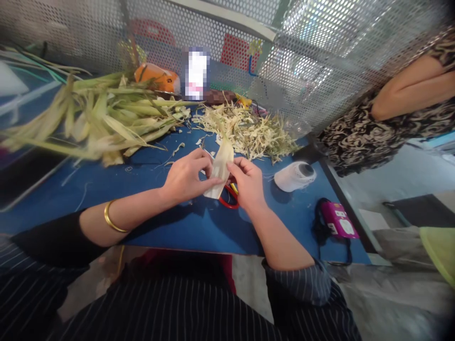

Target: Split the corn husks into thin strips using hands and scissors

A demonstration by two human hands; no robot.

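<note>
A pale corn husk (221,163) is held up over the blue table, its broad end down and its narrow tip pointing away from me. My left hand (188,175) pinches its left side, thumb laid across the front. On the other edge, my right hand (247,182) grips the husk between thumb and fingers. Beneath it lie scissors with red handles (229,198), mostly covered by the husk and my right hand. Beyond my hands spreads a heap of narrow husk scraps (245,130). To the left is a large pile of long, greenish husks (110,113).
A cone of white thread (295,176) and a magenta box (339,220) with a black strap are on the table's right. Behind stand an orange package (158,78) and a blurred-out upright screen (196,75), before a perforated metal panel (302,52). A person's arm (408,90) shows at right.
</note>
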